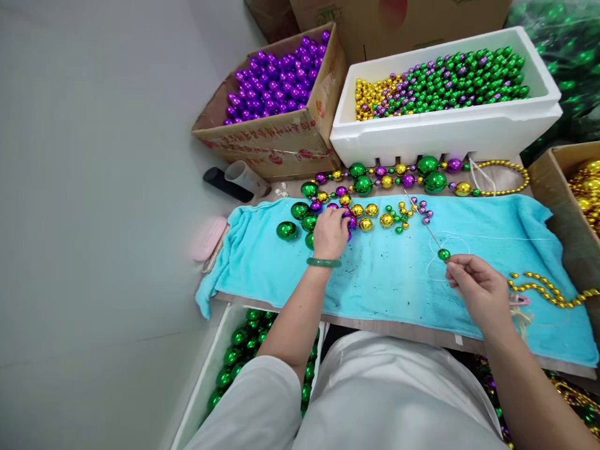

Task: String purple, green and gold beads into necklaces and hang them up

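Both hands are at work above the turquoise towel (384,281): from where I stand, the left hand (330,237) reaches forward, palm down and fingers bent onto the purple beads (351,222), though I can't tell whether it has gripped one. A green bangle (323,263) circles that wrist. Nearer the person's body and well off to the side, the right hand (480,289) comes in low with thumb and fingertips pinched together on the near end of a needle (427,227), right behind a green bead (443,254) threaded on it. Bare towel lies open between the two forearms, down to the front edge of the tabletop (365,320). On the far side, room is tighter: a beaded strand (407,180) runs along the towel's back edge, with a white foam box (445,134) close behind. To the right lies a gold bead string (546,291). As for the needle, it slants over the towel, its long axis running from the right hand forward and leftward, its tip pointing away from the person, towards the strand.
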